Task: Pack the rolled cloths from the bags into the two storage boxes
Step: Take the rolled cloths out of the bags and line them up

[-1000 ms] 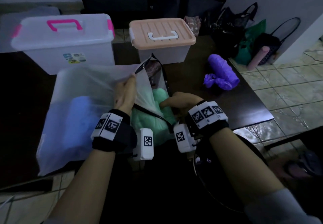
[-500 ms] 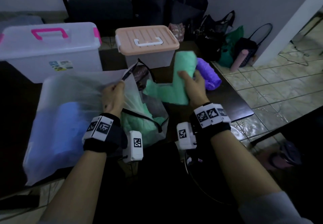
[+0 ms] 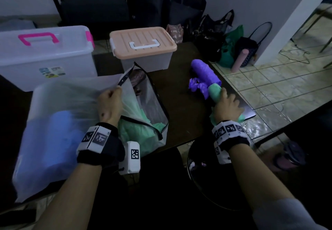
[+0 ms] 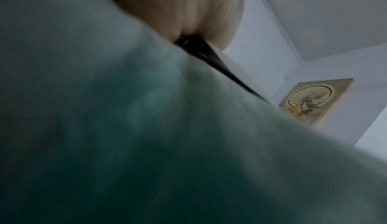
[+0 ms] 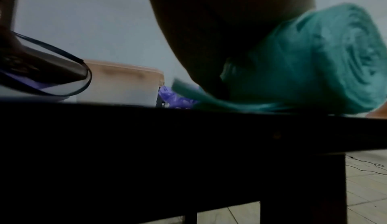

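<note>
Though gripped, green rolled cloth [image 3: 215, 93], crumpled

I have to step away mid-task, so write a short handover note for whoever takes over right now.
Left hand holds the clear bag open by its edge.
Right hand grips a green roll at the table's right edge, beside the purple roll.
Done: two rolls out of the bag.
Left: blue and green cloths remain bagged; pink-handled box and peach-lidded box are lidded, nothing visibly packed.
</note>
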Demonstrator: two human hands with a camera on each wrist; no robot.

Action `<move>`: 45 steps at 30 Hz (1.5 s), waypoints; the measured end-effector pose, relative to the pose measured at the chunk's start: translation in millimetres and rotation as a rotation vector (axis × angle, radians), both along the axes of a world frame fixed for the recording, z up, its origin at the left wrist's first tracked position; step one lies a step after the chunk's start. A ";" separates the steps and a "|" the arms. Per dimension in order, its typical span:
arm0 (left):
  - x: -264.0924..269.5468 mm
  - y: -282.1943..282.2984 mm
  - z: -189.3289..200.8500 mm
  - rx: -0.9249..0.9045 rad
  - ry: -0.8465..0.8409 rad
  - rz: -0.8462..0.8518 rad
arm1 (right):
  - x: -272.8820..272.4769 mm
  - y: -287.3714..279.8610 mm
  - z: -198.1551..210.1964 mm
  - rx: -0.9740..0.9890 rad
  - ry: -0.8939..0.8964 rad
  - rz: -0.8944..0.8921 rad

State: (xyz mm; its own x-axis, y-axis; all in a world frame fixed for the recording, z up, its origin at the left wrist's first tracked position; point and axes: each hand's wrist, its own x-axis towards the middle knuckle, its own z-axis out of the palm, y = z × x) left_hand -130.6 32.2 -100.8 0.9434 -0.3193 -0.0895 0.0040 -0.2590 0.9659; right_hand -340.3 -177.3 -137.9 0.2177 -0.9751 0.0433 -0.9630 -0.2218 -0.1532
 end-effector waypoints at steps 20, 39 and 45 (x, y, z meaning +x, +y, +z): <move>35.2 2.9 12.3 -0.041 0.194 0.091 | 53.4 2.2 63.0 -0.009 -0.533 0.302; 34.3 9.2 -1.3 -0.110 0.303 0.161 | 190.8 60.9 64.8 -0.135 0.253 1.201; 33.5 10.2 -15.6 -0.091 0.115 0.129 | 162.6 51.6 42.8 0.045 0.040 1.131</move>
State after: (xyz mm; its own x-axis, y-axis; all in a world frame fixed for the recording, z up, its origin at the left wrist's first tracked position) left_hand -97.1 42.4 -116.3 0.9622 -0.2083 -0.1758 0.1435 -0.1612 0.9764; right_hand -177.7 -125.6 -95.2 0.9759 -0.2179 -0.0132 -0.2173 -0.9635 -0.1567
